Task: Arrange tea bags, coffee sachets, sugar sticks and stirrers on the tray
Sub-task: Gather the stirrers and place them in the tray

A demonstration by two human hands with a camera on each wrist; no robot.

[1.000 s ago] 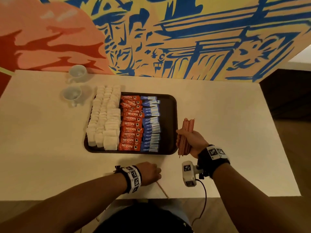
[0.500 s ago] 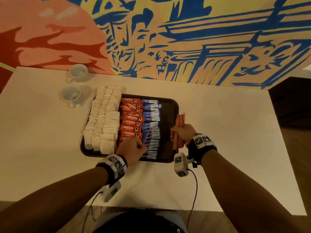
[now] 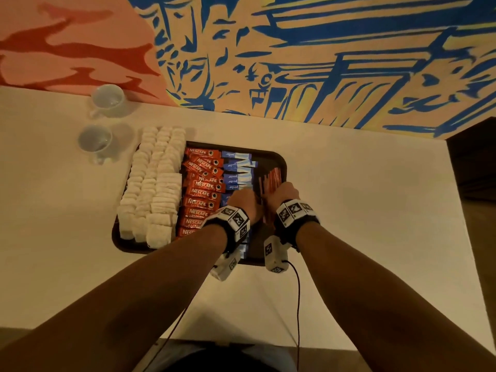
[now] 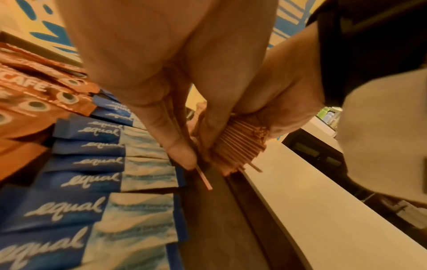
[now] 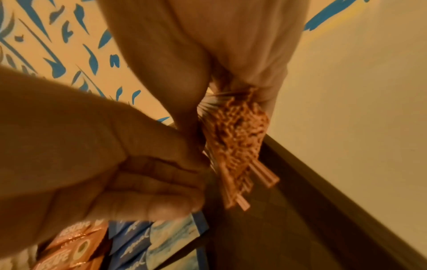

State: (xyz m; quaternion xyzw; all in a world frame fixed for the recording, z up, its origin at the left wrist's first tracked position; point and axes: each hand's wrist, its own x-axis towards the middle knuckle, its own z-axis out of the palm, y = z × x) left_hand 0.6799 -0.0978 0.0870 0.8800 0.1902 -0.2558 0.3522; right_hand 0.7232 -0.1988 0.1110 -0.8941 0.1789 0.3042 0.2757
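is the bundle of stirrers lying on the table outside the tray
No, the right hand grips the bundle of stirrers over the tray, in the bare strip right of the blue sugar sticks.

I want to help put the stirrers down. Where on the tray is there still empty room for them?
The free patch is the dark strip between the blue sugar sticks and the tray's right rim, where both hands hold the stirrers. The rest is crowded: tea bags on the left, coffee sachets in the middle.
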